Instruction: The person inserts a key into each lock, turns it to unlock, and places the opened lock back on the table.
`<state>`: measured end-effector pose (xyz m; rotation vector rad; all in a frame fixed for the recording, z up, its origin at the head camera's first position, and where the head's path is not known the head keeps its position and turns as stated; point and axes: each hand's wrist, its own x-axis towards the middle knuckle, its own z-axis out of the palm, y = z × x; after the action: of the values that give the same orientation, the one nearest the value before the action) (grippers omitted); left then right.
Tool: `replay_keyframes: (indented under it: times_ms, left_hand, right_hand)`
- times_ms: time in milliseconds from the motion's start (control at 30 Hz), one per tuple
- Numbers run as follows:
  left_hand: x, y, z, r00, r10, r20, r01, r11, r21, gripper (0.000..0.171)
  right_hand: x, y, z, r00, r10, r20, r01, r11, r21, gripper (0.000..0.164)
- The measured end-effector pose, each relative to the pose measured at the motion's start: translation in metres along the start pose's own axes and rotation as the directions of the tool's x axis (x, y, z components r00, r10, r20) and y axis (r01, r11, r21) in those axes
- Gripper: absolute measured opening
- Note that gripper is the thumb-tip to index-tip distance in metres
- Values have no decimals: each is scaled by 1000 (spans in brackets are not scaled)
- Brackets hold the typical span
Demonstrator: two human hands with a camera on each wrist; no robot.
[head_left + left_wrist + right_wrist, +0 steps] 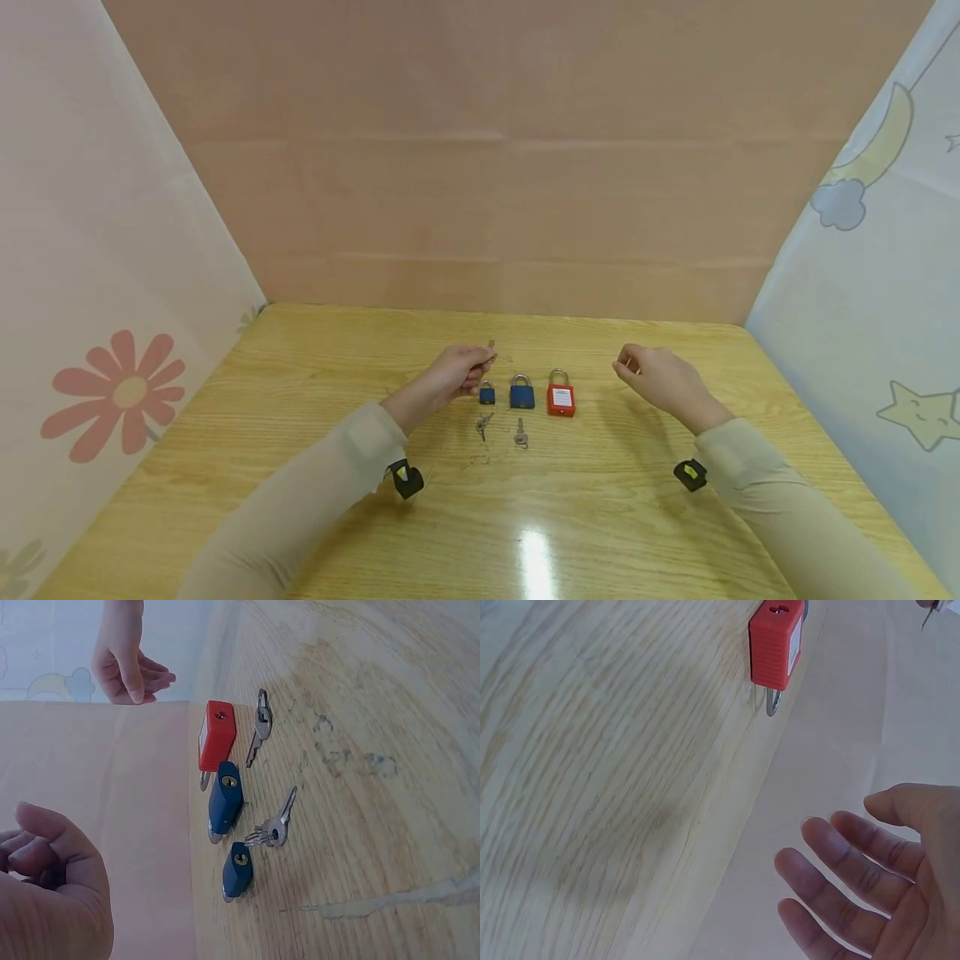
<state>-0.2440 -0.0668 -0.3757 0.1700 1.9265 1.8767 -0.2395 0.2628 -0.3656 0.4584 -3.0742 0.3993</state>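
Note:
Between thumb and forefinger, my left hand (456, 371) pinches a small metal key (491, 344) whose blade points up, above the table's far part. Three padlocks lie in a row: a small blue padlock (487, 396) just below the left hand, a bigger blue padlock (522, 395), and a red padlock (561, 401) with a white label. All their shackles point away from me. Off to the right, my right hand (660, 379) hovers with relaxed, slightly bent fingers (847, 866) and holds nothing. The key is hidden behind the hand in the left wrist view.
Keys (482, 427) on a ring lie nearer me than the small blue padlock, and another key set (521, 435) lies before the bigger one. A peach backdrop (495, 183) stands behind the wooden table (600, 525), with patterned sheets at both sides.

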Motion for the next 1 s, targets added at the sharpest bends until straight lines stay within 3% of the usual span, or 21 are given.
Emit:
replay_keyframes:
  times_ms: [367, 600, 800, 900, 1000]
  left_hand:
    - [-1, -7, 2, 998, 34, -46, -34, 999, 1, 35]
    - [-2, -6, 1, 998, 65, -13, -66, 995, -75, 36]
    - [0, -6, 0, 999, 35, -12, -37, 987, -154, 21]
    - [0, -6, -1, 1000, 11, -20, -14, 990, -143, 13]
    - [-1, -7, -1, 999, -10, -38, 6, 996, -88, 17]
  right_hand:
    - [0, -1, 4, 1000, -4, -5, 4, 1000, 8, 24]
    - [-1, -1, 4, 1000, -1, -4, 1, 1000, 6, 24]
    - [0, 0, 4, 1000, 3, -3, -3, 1000, 5, 24]
    - [0, 0, 4, 1000, 3, -5, -3, 1000, 2, 24]
    - [0, 0, 3, 1000, 1, -9, -1, 1000, 1, 23]
